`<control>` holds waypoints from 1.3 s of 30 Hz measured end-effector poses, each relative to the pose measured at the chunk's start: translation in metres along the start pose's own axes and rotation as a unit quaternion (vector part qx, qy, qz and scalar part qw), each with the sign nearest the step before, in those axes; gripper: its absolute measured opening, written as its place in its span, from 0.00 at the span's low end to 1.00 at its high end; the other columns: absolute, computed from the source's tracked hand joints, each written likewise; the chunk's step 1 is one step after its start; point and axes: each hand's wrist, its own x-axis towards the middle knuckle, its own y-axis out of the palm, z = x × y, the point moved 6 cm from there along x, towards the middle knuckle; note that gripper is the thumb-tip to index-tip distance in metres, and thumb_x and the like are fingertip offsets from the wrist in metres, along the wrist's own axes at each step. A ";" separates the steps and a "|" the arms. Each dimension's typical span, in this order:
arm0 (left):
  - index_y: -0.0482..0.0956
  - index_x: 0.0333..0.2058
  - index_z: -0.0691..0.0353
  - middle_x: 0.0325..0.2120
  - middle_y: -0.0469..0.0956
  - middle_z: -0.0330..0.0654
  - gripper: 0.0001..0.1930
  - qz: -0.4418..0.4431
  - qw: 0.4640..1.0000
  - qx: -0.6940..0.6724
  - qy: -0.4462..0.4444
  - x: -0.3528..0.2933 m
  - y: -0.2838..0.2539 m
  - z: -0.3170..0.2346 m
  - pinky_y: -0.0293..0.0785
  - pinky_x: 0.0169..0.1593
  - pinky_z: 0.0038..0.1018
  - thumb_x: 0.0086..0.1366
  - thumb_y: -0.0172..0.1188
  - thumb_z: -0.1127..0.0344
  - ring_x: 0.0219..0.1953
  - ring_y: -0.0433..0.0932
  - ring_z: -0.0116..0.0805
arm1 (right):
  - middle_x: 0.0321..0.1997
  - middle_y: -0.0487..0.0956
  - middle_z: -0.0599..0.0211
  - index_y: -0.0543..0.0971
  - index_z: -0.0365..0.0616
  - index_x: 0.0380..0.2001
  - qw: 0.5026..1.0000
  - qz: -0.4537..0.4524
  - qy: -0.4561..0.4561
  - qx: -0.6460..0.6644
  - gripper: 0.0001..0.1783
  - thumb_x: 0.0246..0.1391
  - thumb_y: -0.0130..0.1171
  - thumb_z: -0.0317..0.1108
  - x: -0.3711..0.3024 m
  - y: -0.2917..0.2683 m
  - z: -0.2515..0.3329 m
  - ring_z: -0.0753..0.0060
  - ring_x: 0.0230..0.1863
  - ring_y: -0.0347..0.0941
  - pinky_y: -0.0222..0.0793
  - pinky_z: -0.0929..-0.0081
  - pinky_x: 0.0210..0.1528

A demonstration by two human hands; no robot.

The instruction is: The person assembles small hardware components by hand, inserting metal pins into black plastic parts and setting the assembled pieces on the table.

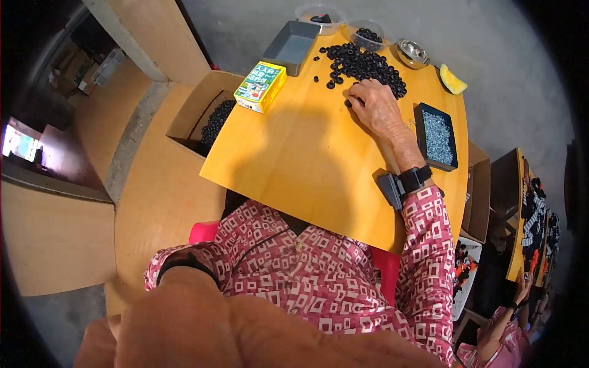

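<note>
At the far side of the yellow table [294, 165], my right hand [374, 104] rests beside a loose pile of small black rings [363, 64]. Its fingers are bent together, and a small black ring [348, 103] shows at the fingertips. My left hand [184, 325] is raised very near the camera and fills the bottom of the picture, blurred. Its fingers are hidden, so whether it holds anything does not show. To the right of my right forearm lies a black tray [453, 161] of small silvery metal pieces.
A yellow-green box [261, 86] and a grey tray [291, 49] stand at the far left. Clear bowls [365, 35], a metal bowl [413, 54] and a yellow wedge [453, 80] line the far edge. A carton [184, 126] adjoins the left edge. Another person [506, 334] works at right.
</note>
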 end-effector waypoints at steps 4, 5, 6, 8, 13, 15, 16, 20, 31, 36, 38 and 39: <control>0.74 0.38 0.67 0.37 0.75 0.50 0.10 -0.021 1.000 -0.019 0.008 0.000 0.003 0.011 0.75 0.47 0.41 0.64 0.59 0.65 0.39 0.78 0.46 | 0.32 0.80 0.65 0.84 0.46 0.31 1.000 0.019 -0.002 -0.006 0.06 0.52 0.60 0.33 -0.007 0.000 -0.005 0.59 0.41 0.75 0.67 0.60 0.44; 0.73 0.38 0.66 0.36 0.75 0.50 0.10 -0.026 0.999 -0.020 0.012 -0.009 0.007 0.006 0.75 0.47 0.41 0.64 0.58 0.65 0.39 0.78 0.46 | 0.31 0.78 0.64 0.82 0.44 0.32 0.999 0.029 -0.021 -0.031 0.05 0.52 0.60 0.30 -0.008 -0.003 0.000 0.58 0.39 0.74 0.69 0.61 0.42; 0.73 0.38 0.66 0.36 0.75 0.50 0.09 -0.031 0.999 -0.022 0.016 -0.008 0.002 0.007 0.75 0.47 0.41 0.64 0.58 0.66 0.38 0.78 0.46 | 0.31 0.78 0.64 0.82 0.44 0.32 0.999 0.029 -0.023 -0.030 0.05 0.52 0.60 0.30 -0.007 -0.001 0.004 0.58 0.39 0.74 0.69 0.61 0.42; 0.73 0.37 0.66 0.36 0.75 0.50 0.09 -0.038 0.998 -0.032 0.023 -0.007 -0.003 0.000 0.75 0.46 0.42 0.65 0.58 0.66 0.38 0.78 0.46 | 0.31 0.78 0.66 0.82 0.47 0.33 0.997 0.025 -0.061 -0.043 0.05 0.52 0.61 0.31 -0.005 0.002 0.015 0.61 0.39 0.74 0.67 0.63 0.44; 0.73 0.37 0.65 0.34 0.75 0.49 0.08 -0.065 0.995 -0.070 0.040 -0.025 0.002 -0.007 0.75 0.45 0.42 0.65 0.57 0.66 0.37 0.78 0.46 | 0.30 0.76 0.67 0.81 0.45 0.32 0.994 0.019 -0.083 -0.068 0.05 0.51 0.61 0.31 -0.008 0.004 0.025 0.61 0.38 0.72 0.65 0.65 0.44; 0.73 0.37 0.65 0.34 0.75 0.49 0.08 -0.066 0.994 -0.076 0.045 -0.023 -0.002 -0.009 0.75 0.45 0.43 0.65 0.57 0.66 0.36 0.78 0.47 | 0.31 0.77 0.65 0.81 0.45 0.31 0.995 0.020 -0.079 -0.059 0.04 0.50 0.61 0.31 -0.007 0.000 0.029 0.60 0.40 0.73 0.66 0.63 0.44; 0.72 0.37 0.64 0.34 0.75 0.49 0.08 -0.066 0.994 -0.079 0.048 -0.021 -0.003 -0.010 0.75 0.45 0.43 0.65 0.57 0.66 0.36 0.78 0.47 | 0.32 0.79 0.63 0.82 0.44 0.30 0.996 0.021 -0.074 -0.048 0.05 0.49 0.61 0.30 -0.009 -0.004 0.031 0.58 0.41 0.74 0.67 0.62 0.45; 0.73 0.51 0.68 0.45 0.79 0.47 0.17 -0.245 0.923 0.257 -0.144 -0.019 -0.068 -0.008 0.70 0.57 0.28 0.67 0.56 0.67 0.50 0.77 0.34 | 0.32 0.79 0.60 0.81 0.42 0.34 0.994 -0.027 -0.048 0.096 0.08 0.49 0.62 0.30 -0.013 -0.040 0.059 0.56 0.39 0.74 0.68 0.62 0.44; 0.78 0.47 0.59 0.44 0.78 0.35 0.10 -0.299 0.908 0.172 -0.238 -0.052 -0.173 0.070 0.72 0.55 0.23 0.69 0.60 0.64 0.48 0.77 0.26 | 0.39 0.77 0.65 0.77 0.43 0.50 0.986 -0.029 -0.111 0.121 0.25 0.45 0.64 0.22 -0.042 -0.072 0.138 0.59 0.43 0.74 0.68 0.64 0.47; 0.80 0.45 0.58 0.42 0.79 0.33 0.09 -0.313 0.911 0.107 -0.246 -0.059 -0.173 0.072 0.73 0.54 0.22 0.68 0.62 0.64 0.46 0.77 0.24 | 0.40 0.78 0.64 0.77 0.43 0.51 0.983 -0.015 -0.087 0.159 0.26 0.44 0.65 0.22 -0.048 -0.064 0.141 0.58 0.43 0.74 0.68 0.64 0.46; 0.81 0.44 0.58 0.40 0.79 0.33 0.10 -0.316 0.915 0.069 -0.240 -0.061 -0.173 0.072 0.73 0.54 0.22 0.67 0.63 0.64 0.44 0.78 0.24 | 0.40 0.78 0.64 0.78 0.43 0.50 0.981 -0.016 -0.075 0.180 0.26 0.44 0.66 0.22 -0.049 -0.065 0.138 0.58 0.43 0.74 0.68 0.64 0.46; 0.81 0.44 0.58 0.40 0.79 0.33 0.10 -0.305 0.921 0.057 -0.236 -0.061 -0.171 0.072 0.73 0.54 0.22 0.67 0.62 0.63 0.44 0.78 0.24 | 0.39 0.79 0.63 0.79 0.43 0.48 0.977 -0.018 -0.052 0.208 0.24 0.44 0.66 0.23 -0.049 -0.066 0.135 0.58 0.42 0.74 0.68 0.64 0.46</control>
